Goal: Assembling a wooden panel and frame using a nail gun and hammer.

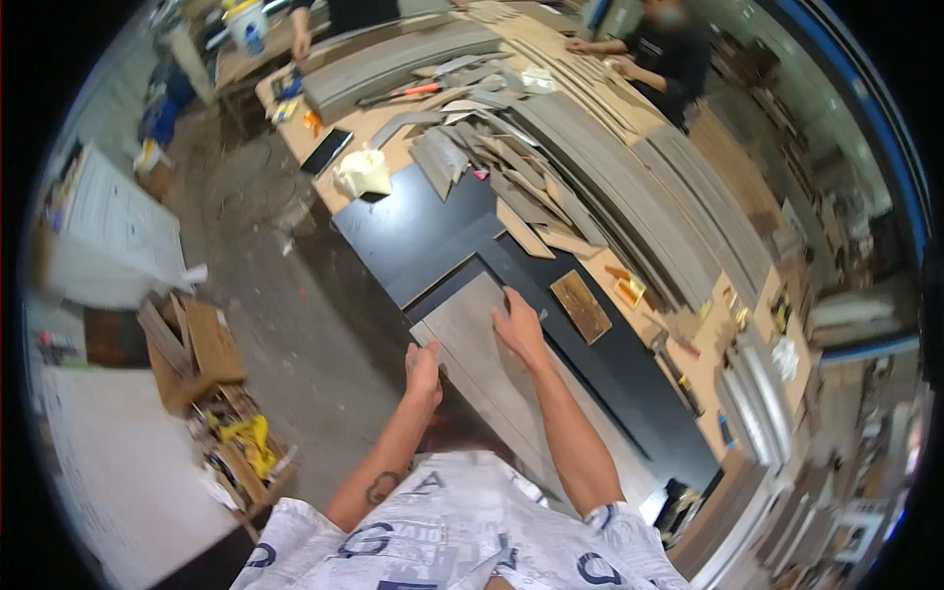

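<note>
A long light-grey wood-grain board [477, 339] lies at a slant before me, partly over a black panel [403, 231] on the workbench. With its fingers closed at the near left edge of the board, my left hand [423, 374] grips it. My right hand [517, 326] holds the opposite edge, thumb on the top face and fingers over the side. A dark slot runs along the board's far end. To the right of my right hand, a brown wooden block [580, 307] rests on the black panel.
Grey offcuts [521, 172] and long grey mouldings [629, 197] cover the bench beyond. A hammer [677, 372] lies at the right, a phone [327, 150] and cream bag [363, 173] at the left. Another person [664, 59] works across the bench. Cardboard boxes [194, 349] stand on the floor.
</note>
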